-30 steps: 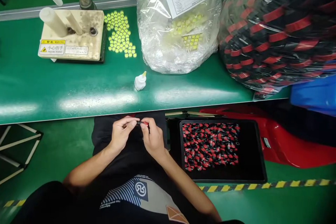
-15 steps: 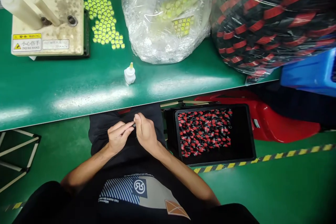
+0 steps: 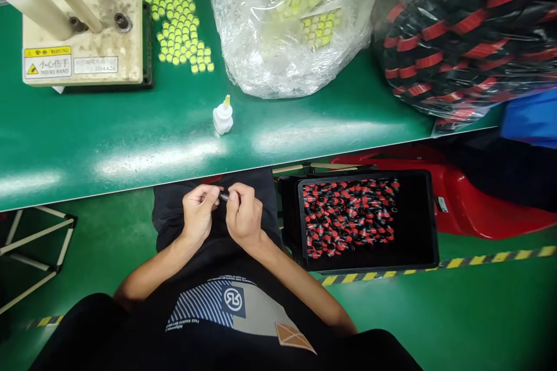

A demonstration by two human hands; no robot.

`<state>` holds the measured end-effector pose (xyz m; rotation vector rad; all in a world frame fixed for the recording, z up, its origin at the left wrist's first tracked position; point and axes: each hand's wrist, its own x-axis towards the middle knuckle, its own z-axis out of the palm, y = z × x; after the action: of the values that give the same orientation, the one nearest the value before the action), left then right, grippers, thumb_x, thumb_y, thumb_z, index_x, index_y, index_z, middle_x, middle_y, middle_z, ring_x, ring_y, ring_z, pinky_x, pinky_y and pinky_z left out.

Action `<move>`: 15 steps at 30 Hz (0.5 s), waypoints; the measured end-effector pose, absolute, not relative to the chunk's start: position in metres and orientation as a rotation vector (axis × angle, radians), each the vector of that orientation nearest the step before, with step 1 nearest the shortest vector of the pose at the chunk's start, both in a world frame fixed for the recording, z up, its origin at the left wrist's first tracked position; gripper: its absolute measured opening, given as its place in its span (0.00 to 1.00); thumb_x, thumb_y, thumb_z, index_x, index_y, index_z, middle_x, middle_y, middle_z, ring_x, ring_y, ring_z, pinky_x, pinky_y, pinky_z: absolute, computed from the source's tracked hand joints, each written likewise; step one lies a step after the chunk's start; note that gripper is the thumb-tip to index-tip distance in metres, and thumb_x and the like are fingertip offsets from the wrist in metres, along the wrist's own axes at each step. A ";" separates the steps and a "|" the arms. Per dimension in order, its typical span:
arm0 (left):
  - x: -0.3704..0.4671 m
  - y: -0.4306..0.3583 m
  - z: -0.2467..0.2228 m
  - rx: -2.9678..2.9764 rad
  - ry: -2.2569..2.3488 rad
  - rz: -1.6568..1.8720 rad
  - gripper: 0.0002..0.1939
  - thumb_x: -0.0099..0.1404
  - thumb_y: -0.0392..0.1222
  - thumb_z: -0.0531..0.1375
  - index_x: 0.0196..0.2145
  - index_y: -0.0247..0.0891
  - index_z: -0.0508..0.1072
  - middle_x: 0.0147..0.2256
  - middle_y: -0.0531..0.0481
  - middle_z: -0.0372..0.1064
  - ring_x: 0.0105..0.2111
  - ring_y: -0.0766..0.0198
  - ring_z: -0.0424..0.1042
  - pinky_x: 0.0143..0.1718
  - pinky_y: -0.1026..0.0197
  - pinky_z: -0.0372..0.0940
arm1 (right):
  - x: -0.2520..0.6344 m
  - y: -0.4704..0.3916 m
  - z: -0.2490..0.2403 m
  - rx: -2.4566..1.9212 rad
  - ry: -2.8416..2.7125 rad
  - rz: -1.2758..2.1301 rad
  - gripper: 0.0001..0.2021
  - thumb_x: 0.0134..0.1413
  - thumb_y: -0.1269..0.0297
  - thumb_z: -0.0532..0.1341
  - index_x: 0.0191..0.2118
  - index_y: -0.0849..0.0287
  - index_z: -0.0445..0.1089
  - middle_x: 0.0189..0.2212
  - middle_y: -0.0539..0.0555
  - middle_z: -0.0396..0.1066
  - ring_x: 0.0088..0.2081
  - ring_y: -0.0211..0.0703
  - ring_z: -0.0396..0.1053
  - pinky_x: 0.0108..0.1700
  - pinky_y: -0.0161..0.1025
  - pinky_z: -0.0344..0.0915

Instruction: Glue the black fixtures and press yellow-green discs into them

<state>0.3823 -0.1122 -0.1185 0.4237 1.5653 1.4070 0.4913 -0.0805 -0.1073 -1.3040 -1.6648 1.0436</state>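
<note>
Above my lap, my left hand and my right hand face each other, both closed in a pinch. Between their fingertips shows a small black cylindrical piece, gripped at its two ends; its exact kind is too small to make out. On the green bench beyond my hands stands a small white dropper bottle with a yellowish tip. To the right of my lap, a black bin holds many small black-and-red pieces.
A beige press block with a warning label stands at the bench's left. Beside it lie several yellow-green round vials. A clear bag of similar ones and a bag of black-and-red parts follow. A red stool stands right.
My fingers have drawn slightly apart, so more of the black piece shows between them. The left hand has turned more upright. The whole view has shifted a little.
</note>
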 end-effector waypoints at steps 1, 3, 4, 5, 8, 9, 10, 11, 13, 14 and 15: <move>0.384 -0.113 -0.118 0.444 1.590 1.423 0.24 0.57 0.63 0.74 0.30 0.35 0.83 0.22 0.52 0.71 0.21 0.70 0.64 0.23 0.67 0.60 | 0.490 -0.082 -0.106 -1.318 -1.644 1.053 0.06 0.73 0.59 0.51 0.45 0.52 0.63 0.33 0.55 0.73 0.28 0.45 0.71 0.33 0.42 0.66; 0.385 -0.115 -0.119 0.541 1.658 1.473 0.22 0.60 0.60 0.73 0.31 0.35 0.83 0.23 0.50 0.74 0.22 0.68 0.68 0.24 0.66 0.63 | 0.486 -0.085 -0.103 -1.357 -1.551 1.143 0.08 0.75 0.59 0.49 0.45 0.52 0.62 0.32 0.53 0.71 0.28 0.43 0.70 0.33 0.40 0.66; 0.386 -0.116 -0.121 0.613 1.689 1.504 0.20 0.62 0.58 0.73 0.32 0.36 0.83 0.24 0.50 0.75 0.22 0.68 0.69 0.24 0.66 0.64 | 0.485 -0.086 -0.101 -1.370 -1.483 1.219 0.08 0.75 0.58 0.48 0.45 0.52 0.61 0.32 0.51 0.69 0.28 0.42 0.69 0.32 0.40 0.65; 0.386 -0.116 -0.123 0.685 1.709 1.531 0.19 0.63 0.57 0.72 0.32 0.36 0.83 0.25 0.49 0.75 0.22 0.68 0.70 0.24 0.66 0.64 | 0.483 -0.087 -0.100 -1.372 -1.403 1.307 0.09 0.76 0.56 0.48 0.45 0.52 0.61 0.31 0.50 0.67 0.27 0.40 0.67 0.32 0.39 0.65; 0.384 -0.117 -0.130 0.829 1.704 1.562 0.16 0.66 0.55 0.70 0.33 0.38 0.84 0.26 0.50 0.76 0.22 0.68 0.71 0.24 0.66 0.65 | 0.479 -0.085 -0.102 -1.323 -1.104 1.590 0.12 0.75 0.52 0.51 0.41 0.52 0.62 0.28 0.46 0.61 0.25 0.37 0.61 0.29 0.36 0.61; 0.384 -0.117 -0.132 0.857 1.692 1.555 0.16 0.66 0.55 0.70 0.33 0.39 0.84 0.26 0.50 0.76 0.22 0.68 0.71 0.24 0.65 0.65 | 0.478 -0.084 -0.103 -1.301 -0.957 1.695 0.12 0.74 0.51 0.53 0.40 0.52 0.62 0.26 0.45 0.59 0.24 0.36 0.59 0.27 0.35 0.59; 0.383 -0.117 -0.133 0.880 1.679 1.542 0.15 0.67 0.54 0.70 0.34 0.39 0.85 0.26 0.50 0.76 0.21 0.68 0.71 0.24 0.65 0.64 | 0.476 -0.083 -0.106 -1.280 -0.804 1.796 0.13 0.72 0.50 0.56 0.38 0.52 0.61 0.25 0.44 0.57 0.23 0.35 0.56 0.25 0.34 0.57; 0.382 -0.116 -0.135 0.909 1.663 1.525 0.14 0.66 0.54 0.70 0.34 0.40 0.85 0.25 0.50 0.75 0.21 0.68 0.69 0.24 0.64 0.64 | 0.475 -0.082 -0.109 -1.262 -0.663 1.884 0.13 0.69 0.49 0.58 0.37 0.52 0.61 0.24 0.43 0.55 0.22 0.35 0.54 0.23 0.32 0.54; 0.381 -0.115 -0.135 0.970 1.611 1.476 0.13 0.64 0.54 0.72 0.32 0.41 0.86 0.23 0.52 0.73 0.19 0.69 0.67 0.24 0.64 0.62 | 0.473 -0.082 -0.116 -1.235 -0.478 2.016 0.15 0.62 0.49 0.63 0.36 0.53 0.62 0.23 0.42 0.54 0.21 0.34 0.52 0.20 0.31 0.51; 0.381 -0.114 -0.134 0.997 1.572 1.444 0.13 0.61 0.53 0.74 0.31 0.41 0.87 0.21 0.52 0.71 0.19 0.69 0.65 0.24 0.63 0.61 | 0.474 -0.082 -0.120 -1.229 -0.445 2.060 0.15 0.58 0.49 0.65 0.35 0.53 0.63 0.23 0.43 0.54 0.20 0.34 0.51 0.19 0.31 0.50; 0.380 -0.113 -0.134 1.025 1.525 1.410 0.12 0.59 0.52 0.75 0.31 0.41 0.87 0.20 0.53 0.70 0.19 0.69 0.64 0.24 0.64 0.61 | 0.477 -0.082 -0.124 -1.234 -0.443 2.088 0.15 0.55 0.50 0.66 0.34 0.54 0.64 0.22 0.43 0.55 0.20 0.34 0.51 0.18 0.31 0.50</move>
<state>0.3805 -0.1127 -0.1337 1.0248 1.5255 1.4103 0.4769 -0.0819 -0.1235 -1.2339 -0.4430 2.0884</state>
